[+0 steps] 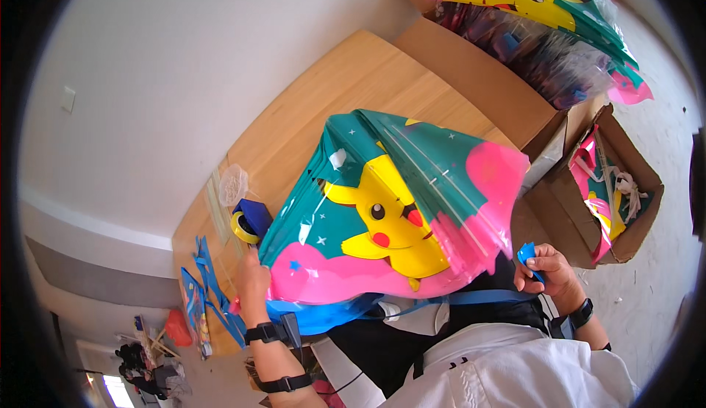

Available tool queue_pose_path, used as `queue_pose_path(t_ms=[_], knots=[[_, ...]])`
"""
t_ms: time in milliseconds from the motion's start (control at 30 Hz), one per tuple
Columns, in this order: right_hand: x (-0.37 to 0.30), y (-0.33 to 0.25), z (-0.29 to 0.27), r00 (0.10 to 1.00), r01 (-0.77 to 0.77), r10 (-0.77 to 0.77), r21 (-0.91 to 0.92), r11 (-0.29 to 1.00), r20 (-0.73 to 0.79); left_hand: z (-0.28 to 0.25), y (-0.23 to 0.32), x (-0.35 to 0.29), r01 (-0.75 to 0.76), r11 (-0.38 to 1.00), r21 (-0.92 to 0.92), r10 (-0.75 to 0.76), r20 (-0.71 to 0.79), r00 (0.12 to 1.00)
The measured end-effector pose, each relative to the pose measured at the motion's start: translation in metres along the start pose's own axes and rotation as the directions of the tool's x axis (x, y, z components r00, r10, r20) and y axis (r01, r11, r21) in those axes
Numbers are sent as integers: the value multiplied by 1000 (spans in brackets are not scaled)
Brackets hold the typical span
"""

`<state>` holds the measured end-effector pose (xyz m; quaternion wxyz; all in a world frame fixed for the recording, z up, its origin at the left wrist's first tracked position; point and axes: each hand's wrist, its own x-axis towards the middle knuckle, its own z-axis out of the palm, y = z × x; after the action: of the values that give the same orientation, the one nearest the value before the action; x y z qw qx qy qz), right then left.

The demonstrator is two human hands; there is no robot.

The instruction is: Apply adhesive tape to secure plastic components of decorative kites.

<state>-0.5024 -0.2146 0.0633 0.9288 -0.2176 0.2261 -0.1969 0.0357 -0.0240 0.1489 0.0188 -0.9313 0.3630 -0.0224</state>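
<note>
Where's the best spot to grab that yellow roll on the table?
Probably the outer rim of the yellow roll, coming from the left: that curved edge looks free, while a blue object crowds its right side and the left hand is just below in the picture.

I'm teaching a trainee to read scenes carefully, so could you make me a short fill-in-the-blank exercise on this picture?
1. The right hand pinches a small strip whose colour is ____.
2. The body of the large cartoon character on the printed plastic is mostly ____.
3. In the picture, the roll of tape lies to the ____ of the printed plastic.
4. The lower open box at the picture's right is made of brown ____.

Missing words: blue; yellow; left; cardboard.
</note>
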Motion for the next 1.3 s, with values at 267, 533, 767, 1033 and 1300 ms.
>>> queue_pose_path(t_ms=[267, 533, 767, 1033, 1300], knots=[[37, -3, 27, 994, 42, -75, -374, 927, -73, -46, 90, -24, 35, 888, 458, 64, -199, 978], [78, 32, 8, 995, -84, 42, -490, 868, -95, 40, 217, -117, -8, 970, -244, 74, 261, 963], [51, 9, 15, 995, -98, 101, -480, 872, -20, 65, 183, -94, 42, 694, -719, 146, 198, 969], [20, -7, 24, 989, -80, 120, -360, 930, 90, 106, 120, -16, 187, 917, -351, -147, 139, 979], [26, -2, 17, 987, -134, 43, -637, 759, -157, 90, 249, -12, 1, 337, -942, 217, 78, 973]])
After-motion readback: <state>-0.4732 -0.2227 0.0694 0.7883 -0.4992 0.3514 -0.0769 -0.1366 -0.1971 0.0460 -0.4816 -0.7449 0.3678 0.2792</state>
